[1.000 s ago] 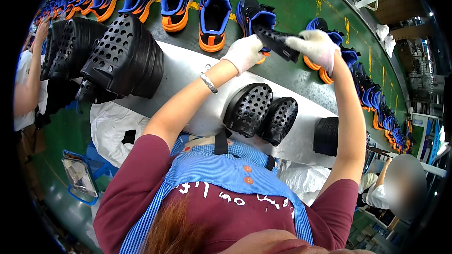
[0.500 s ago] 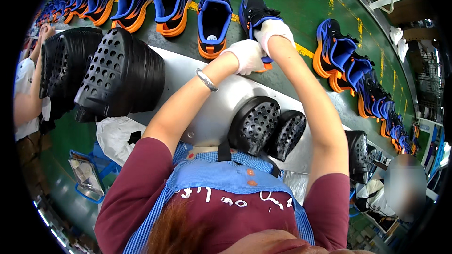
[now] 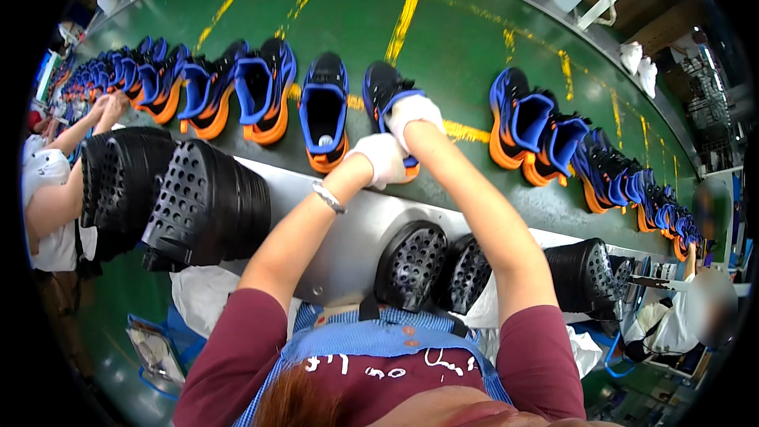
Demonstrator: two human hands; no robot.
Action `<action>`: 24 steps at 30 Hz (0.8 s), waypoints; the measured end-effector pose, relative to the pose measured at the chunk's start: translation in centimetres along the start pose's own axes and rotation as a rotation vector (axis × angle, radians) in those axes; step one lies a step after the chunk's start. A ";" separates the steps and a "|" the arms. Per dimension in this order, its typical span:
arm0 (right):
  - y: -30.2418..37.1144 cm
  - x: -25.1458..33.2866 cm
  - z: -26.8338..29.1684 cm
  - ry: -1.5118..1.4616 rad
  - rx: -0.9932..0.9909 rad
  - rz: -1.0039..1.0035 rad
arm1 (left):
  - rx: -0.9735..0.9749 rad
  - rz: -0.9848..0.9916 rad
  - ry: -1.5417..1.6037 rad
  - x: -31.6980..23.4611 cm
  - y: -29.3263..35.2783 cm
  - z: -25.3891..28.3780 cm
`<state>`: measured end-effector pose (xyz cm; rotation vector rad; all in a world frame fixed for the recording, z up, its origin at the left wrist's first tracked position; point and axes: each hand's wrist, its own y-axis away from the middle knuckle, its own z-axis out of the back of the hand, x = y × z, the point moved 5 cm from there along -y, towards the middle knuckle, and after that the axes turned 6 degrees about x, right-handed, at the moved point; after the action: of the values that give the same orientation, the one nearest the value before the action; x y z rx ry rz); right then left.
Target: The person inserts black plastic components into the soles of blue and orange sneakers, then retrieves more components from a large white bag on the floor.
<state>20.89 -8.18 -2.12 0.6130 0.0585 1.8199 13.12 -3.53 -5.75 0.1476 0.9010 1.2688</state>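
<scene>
Both my hands wear white gloves and meet at one black, blue and orange sneaker on the green work surface. My right hand is closed at the shoe's opening, its fingertips hidden by the glove and the collar. Lower down, my left hand is closed at the heel, covering most of it. Only the toe, laces and a bit of orange sole show around the gloves. Just left of it stands a matching sneaker, its open collar facing up.
A row of sneakers runs off to the left, another row to the right. Black perforated machine parts stand along the metal ledge, with smaller ones before me. At the far left, another person's hands touch shoes.
The view has tilted, so the shoes and ledge sit lower in the picture. Both hands stay on the same sneaker, with little visible change in their grip.
</scene>
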 end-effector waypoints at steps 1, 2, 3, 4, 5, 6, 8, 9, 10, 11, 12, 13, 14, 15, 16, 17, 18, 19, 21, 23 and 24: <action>-0.1 -0.1 0.1 0.024 -0.002 -0.013 | 0.031 0.009 -0.087 -0.5 0.0 0.5; -0.5 -0.5 0.1 0.048 0.002 -0.030 | 0.065 0.022 -0.170 -0.9 0.1 0.8; -0.3 -0.4 0.3 0.050 0.008 -0.019 | 0.029 -0.047 -0.197 -1.4 0.4 1.1; -0.2 -0.4 0.6 0.052 0.013 -0.010 | 0.027 -0.032 -0.201 -1.4 0.3 1.4; 0.2 -0.2 0.8 0.011 -0.018 0.011 | 0.032 -0.015 -0.199 -1.1 0.0 1.1; 0.5 0.2 0.8 0.060 -0.031 0.083 | 0.009 -0.049 -0.202 -0.6 -0.1 0.7; 1.5 0.4 1.0 0.072 -0.005 0.163 | 0.003 -0.067 -0.173 0.4 -0.7 0.0; 1.4 -0.2 1.0 0.046 0.013 0.143 | 0.028 -0.060 -0.148 -0.5 -0.2 0.2; 1.7 -1.2 0.9 0.013 -0.005 0.090 | 0.039 0.044 -0.138 -1.2 0.1 0.3; 1.5 -1.7 0.4 0.028 -0.006 0.058 | 0.005 0.014 -0.229 -1.8 0.3 0.3; 1.3 0.2 -0.2 0.058 -0.003 0.071 | 0.063 0.021 -0.376 1.6 -1.4 -1.2; 1.3 -0.4 0.3 0.071 -0.019 0.021 | 0.037 0.006 -0.370 1.0 -1.9 -1.0; 1.9 -0.8 0.4 0.078 -0.032 -0.028 | 0.015 -0.003 -0.365 0.6 -1.7 -1.4; 2.9 0.4 0.6 0.077 -0.018 -0.022 | -0.013 -0.027 -0.419 2.6 -1.9 -2.0; 3.7 1.5 1.1 0.079 -0.008 -0.013 | -0.048 -0.049 -0.473 3.9 -2.4 -2.3; 3.3 0.2 1.1 0.068 -0.021 -0.020 | -0.013 0.008 -0.419 1.6 -1.5 -1.5; 3.0 1.1 0.8 0.060 -0.027 0.022 | 0.048 0.020 -0.433 3.7 -2.7 -2.0; 2.9 2.0 0.7 0.038 -0.089 0.079 | 0.040 -0.007 -0.472 5.8 -3.6 -2.2; 2.3 1.3 0.5 -0.002 -0.104 0.042 | 0.052 -0.135 -0.650 5.2 -3.4 -2.2; 2.0 0.5 0.1 0.011 -0.060 0.044 | 0.041 -0.059 -0.528 4.4 -3.4 -1.9; 1.9 -0.6 0.2 0.004 -0.041 0.041 | 0.098 -0.002 -0.530 1.5 -2.3 -1.1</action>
<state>19.46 -9.42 -1.51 0.5854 0.0119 1.8572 14.13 -3.38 -8.51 0.5339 0.5031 1.1060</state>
